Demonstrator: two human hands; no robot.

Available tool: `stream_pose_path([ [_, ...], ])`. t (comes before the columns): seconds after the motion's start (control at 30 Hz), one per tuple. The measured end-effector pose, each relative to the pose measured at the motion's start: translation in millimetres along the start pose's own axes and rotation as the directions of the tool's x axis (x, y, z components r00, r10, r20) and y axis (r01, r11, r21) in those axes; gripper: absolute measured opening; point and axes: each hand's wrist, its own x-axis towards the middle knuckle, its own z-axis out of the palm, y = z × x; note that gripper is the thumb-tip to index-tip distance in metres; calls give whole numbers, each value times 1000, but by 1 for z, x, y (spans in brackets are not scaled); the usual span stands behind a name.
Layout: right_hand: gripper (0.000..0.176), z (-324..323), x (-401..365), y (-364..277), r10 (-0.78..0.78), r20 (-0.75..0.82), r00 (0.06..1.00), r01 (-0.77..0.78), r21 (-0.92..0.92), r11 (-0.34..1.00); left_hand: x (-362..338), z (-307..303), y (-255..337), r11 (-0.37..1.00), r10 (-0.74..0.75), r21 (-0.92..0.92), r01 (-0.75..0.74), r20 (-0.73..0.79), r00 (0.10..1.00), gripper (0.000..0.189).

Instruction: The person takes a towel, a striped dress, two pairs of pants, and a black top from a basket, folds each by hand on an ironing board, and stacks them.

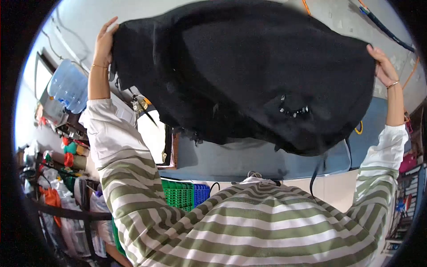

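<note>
A large piece of black fabric (249, 66) is spread wide in the air in front of me, held up by both hands. My left hand (104, 44) grips its left edge, thumb behind the cloth and fingertips showing at the top. At the opposite end my right hand (384, 64) pinches the right edge. Small shiny bits show on the cloth right of its middle, too small to name. Loose black strips or threads hang from the lower edge. Much of the blue-grey table (213, 162) behind is hidden by the fabric.
Below the table edge stand a green plastic basket (178, 193) and a blue basket (201, 195). A large water bottle (69, 84) is at the upper left, above shelves crowded with bags (73, 222). A dark cable (387, 31) runs along the wall at the upper right.
</note>
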Motion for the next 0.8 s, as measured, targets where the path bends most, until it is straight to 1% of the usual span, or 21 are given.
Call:
stream_pose_path([
  [0.03,34,3,2,-4,-44,-76,996,50,73,996,6,-6,-17,998,-10,60,10,5,1000,30],
  [0.07,35,11,4,-8,-82,-155,984,105,142,984,9,-3,-32,976,-34,216,39,-27,999,30],
  [0.1,40,16,19,-3,-58,-341,938,90,79,993,17,-3,-53,983,-116,143,112,19,993,29],
  [0.13,45,16,33,5,-33,-381,924,41,12,999,17,7,-62,975,-111,197,107,10,994,27],
  [0.17,46,-5,52,12,-18,-325,945,32,37,999,27,12,-77,965,-102,242,99,0,995,26],
  [0.2,47,-27,72,13,-7,-271,963,24,61,998,48,14,-97,981,-74,180,74,-8,997,26],
  [0.27,47,-36,90,-9,-95,-405,909,145,94,985,65,33,-89,998,5,58,0,-78,997,26],
  [0.3,47,-32,88,-26,-134,-471,872,205,102,973,77,35,-80,994,91,63,-84,-118,989,26],
  [0.33,46,-30,82,-46,-126,-494,860,240,175,955,88,37,-70,984,175,69,-166,-159,972,25],
  [0.37,32,-7,64,-70,-129,-545,828,319,268,909,97,33,-58,961,266,122,-247,-177,948,24],
  [0.4,34,18,47,-93,-129,-605,785,375,299,878,95,28,-42,908,391,230,-351,-164,906,24],
  [0.43,36,43,28,-110,-116,-661,741,423,326,845,93,17,-29,780,543,448,-437,-137,828,24],
  [0.47,39,59,9,-114,-96,-712,696,468,348,812,57,24,-3,867,441,330,-373,-163,882,24],
  [0.53,40,72,-27,-104,-125,-710,693,462,304,833,19,14,13,898,437,126,-422,-134,890,25],
  [0.6,39,64,-65,-81,-176,-693,699,450,235,862,-41,9,24,918,397,86,-388,-125,909,25],
  [0.63,39,26,-80,-52,-290,-599,746,408,68,910,-74,5,26,927,365,148,-346,-131,922,25],
  [0.67,40,-15,-98,-21,-218,-483,848,307,113,945,-103,-6,17,911,370,239,-337,-109,923,26],
  [0.7,39,-1,-120,3,-227,-484,845,283,43,958,-139,-6,11,941,259,256,-222,-118,959,28],
  [0.73,37,-15,-143,38,-239,-466,852,275,10,961,-173,-8,-2,935,199,325,-141,-152,968,28],
  [0.77,30,-22,-165,73,-217,-447,868,214,-59,975,-209,-12,-19,905,186,404,-135,-90,978,28],
  [0.8,12,8,-184,92,-144,-447,883,152,-18,988,-246,-10,-42,919,88,394,-37,-112,990,29],
])
